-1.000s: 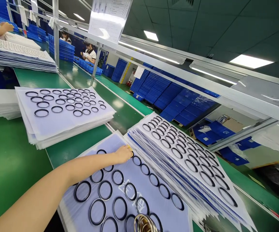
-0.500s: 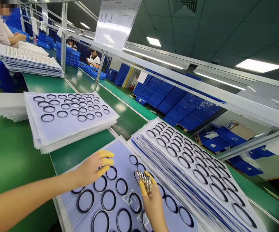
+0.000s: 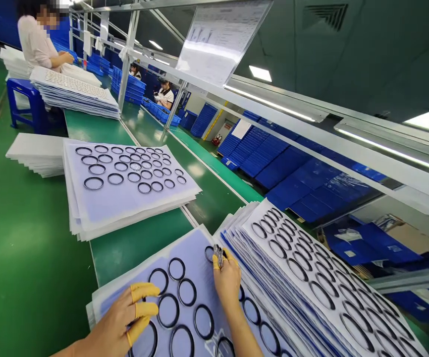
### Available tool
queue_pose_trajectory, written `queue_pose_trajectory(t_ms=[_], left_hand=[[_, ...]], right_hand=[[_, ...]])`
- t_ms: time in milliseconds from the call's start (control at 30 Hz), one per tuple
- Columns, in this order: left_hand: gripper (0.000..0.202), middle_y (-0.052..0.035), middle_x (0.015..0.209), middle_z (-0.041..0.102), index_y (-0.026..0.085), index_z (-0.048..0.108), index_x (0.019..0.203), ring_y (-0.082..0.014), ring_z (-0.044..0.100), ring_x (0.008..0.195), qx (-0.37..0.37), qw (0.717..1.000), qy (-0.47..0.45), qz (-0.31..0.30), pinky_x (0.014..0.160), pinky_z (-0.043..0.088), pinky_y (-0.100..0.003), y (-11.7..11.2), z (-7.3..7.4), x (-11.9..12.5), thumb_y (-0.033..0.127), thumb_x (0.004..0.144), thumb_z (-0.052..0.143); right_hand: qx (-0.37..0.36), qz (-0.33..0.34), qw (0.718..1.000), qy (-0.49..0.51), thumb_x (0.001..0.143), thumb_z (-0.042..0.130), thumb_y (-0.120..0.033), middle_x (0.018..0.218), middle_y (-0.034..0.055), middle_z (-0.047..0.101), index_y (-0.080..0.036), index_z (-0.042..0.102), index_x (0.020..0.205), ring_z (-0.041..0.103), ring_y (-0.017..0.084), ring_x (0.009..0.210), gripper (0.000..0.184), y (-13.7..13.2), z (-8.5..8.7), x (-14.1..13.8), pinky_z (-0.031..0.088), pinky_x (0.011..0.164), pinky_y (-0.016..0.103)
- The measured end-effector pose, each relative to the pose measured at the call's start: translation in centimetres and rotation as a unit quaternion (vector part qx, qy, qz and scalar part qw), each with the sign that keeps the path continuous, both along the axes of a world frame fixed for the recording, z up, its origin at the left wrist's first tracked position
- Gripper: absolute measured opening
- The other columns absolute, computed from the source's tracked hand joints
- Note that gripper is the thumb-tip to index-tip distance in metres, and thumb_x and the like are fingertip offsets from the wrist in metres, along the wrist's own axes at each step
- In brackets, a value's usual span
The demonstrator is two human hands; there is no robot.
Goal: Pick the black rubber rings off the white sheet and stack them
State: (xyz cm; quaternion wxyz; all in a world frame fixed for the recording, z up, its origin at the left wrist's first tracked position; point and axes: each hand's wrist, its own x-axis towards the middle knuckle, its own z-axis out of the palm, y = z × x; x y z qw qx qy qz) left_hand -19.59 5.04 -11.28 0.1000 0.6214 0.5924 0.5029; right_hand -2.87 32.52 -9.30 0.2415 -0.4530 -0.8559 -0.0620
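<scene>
Right hand (image 3: 226, 277) pinched on bunch of rings (image 3: 219, 254) above ring sheet (image 3: 194, 248); left hand (image 3: 125, 317) flat, fingers loosely spread, on same sheet.

Hands swap reach
Left hand (image 3: 125, 322) pulls back across the sheet (image 3: 199, 250); right hand (image 3: 227, 280) brings stacked rings (image 3: 219, 255) to its far edge.

One view, head-worn. Looks forward and down from the near edge of the tabletop (image 3: 32, 277), facing along its length to the far end. Close: left hand (image 3: 121, 322), right hand (image 3: 227, 280) at bottom frame.
</scene>
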Motion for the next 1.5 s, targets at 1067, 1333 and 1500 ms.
queue_pose_trajectory(t_ms=[1067, 1333, 1500], left_hand=[[0.025, -0.0033, 0.119, 0.062, 0.028, 0.059, 0.106, -0.0171, 0.056, 0.114, 0.005, 1.000, 0.004, 0.014, 0.094, 0.052, -0.030, 0.1, -0.5, -0.1, 0.012, 0.090, 0.049], [0.026, -0.0031, 0.118, 0.063, 0.028, 0.060, 0.107, -0.0167, 0.056, 0.115, 0.012, 1.000, -0.005, 0.018, 0.095, 0.052, -0.030, -0.1, -0.6, -0.1, 0.011, 0.090, 0.049], [0.026, -0.0037, 0.118, 0.064, 0.027, 0.061, 0.107, -0.0179, 0.058, 0.113, 0.012, 1.000, 0.002, 0.014, 0.094, 0.053, -0.031, -0.2, -0.6, -0.1, 0.011, 0.090, 0.049]], right_hand=[[-0.204, 0.079, 0.953, 0.209, 0.077, 0.064, -0.027, 0.122, 0.0165, 0.065, -0.018, 0.073, 0.079, 0.048, 0.036, 0.123, 0.013, -3.8, -0.3, -2.7, 0.029, 0.104, 0.052], [-0.326, 0.015, 0.873, 0.363, 0.095, 0.049, -0.042, 0.102, 0.0073, 0.070, -0.014, 0.063, 0.102, 0.068, 0.021, 0.090, 0.033, -2.9, -0.2, 0.1, 0.055, 0.079, 0.042], [-0.311, 0.017, 0.883, 0.351, 0.093, 0.039, -0.052, 0.093, 0.0101, 0.075, -0.013, 0.066, 0.098, 0.071, 0.023, 0.083, 0.048, -3.9, 0.1, 1.4, 0.056, 0.072, 0.039]])
